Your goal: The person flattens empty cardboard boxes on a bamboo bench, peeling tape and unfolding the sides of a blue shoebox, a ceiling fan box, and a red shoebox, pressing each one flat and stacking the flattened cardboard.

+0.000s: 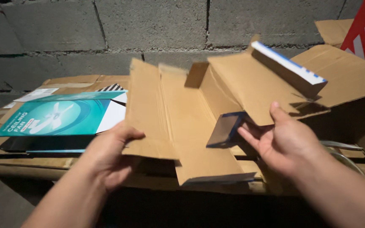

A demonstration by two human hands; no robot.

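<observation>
Mostly hidden fingers: left hand (108, 154) and right hand (284, 141) each clamped on the unfolded cardboard box (182, 122), fingertips behind its flaps.

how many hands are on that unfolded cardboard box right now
2. The left hand grips the cardboard box at its left flap edge; the right hand holds its right side, thumb on top. None seem hidden.

Two bare forearms are seen coming up from the bottom edge, no sleeves in view on either. The left hand (108, 158) is shown uncovered, no glove, no ring, no watch. The right hand (286, 141) is likewise bare, short trimmed nails being visible on thumb and fingers.
</observation>
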